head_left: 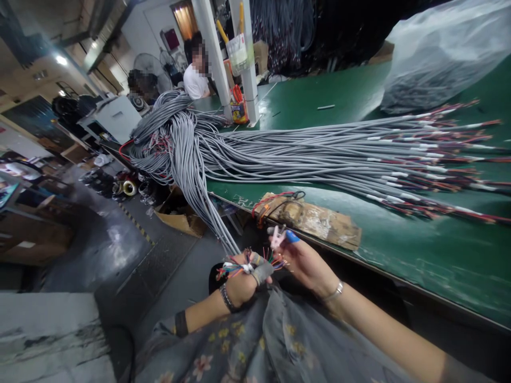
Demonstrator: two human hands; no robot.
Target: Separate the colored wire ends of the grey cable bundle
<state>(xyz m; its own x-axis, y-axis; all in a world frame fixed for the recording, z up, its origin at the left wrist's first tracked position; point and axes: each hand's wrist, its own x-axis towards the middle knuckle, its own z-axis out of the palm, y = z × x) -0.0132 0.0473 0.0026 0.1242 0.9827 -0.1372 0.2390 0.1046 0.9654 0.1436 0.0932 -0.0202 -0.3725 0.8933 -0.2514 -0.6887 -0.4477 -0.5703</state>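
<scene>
My left hand [247, 276] is closed around the ends of a bunch of grey cables, low in front of my lap. Thin coloured wires [231, 267] fan out on both sides of its fingers, some of which wear grey coverings. Just to the right, my right hand [305, 263] is raised with its fingers drawn together at a small pale pink piece [277, 238], whose kind I cannot make out. Blue covers one of its fingertips. From the left hand the grey cables [195, 175] run up over the table edge to a large heap.
Many grey cables [303, 154] lie along the green table [351, 90], their stripped ends to the right. A worn wooden board [315, 215] sits at the near edge. Behind are a plastic bag [447, 58] and a white post [249, 69]. A person [195, 80] sits beyond.
</scene>
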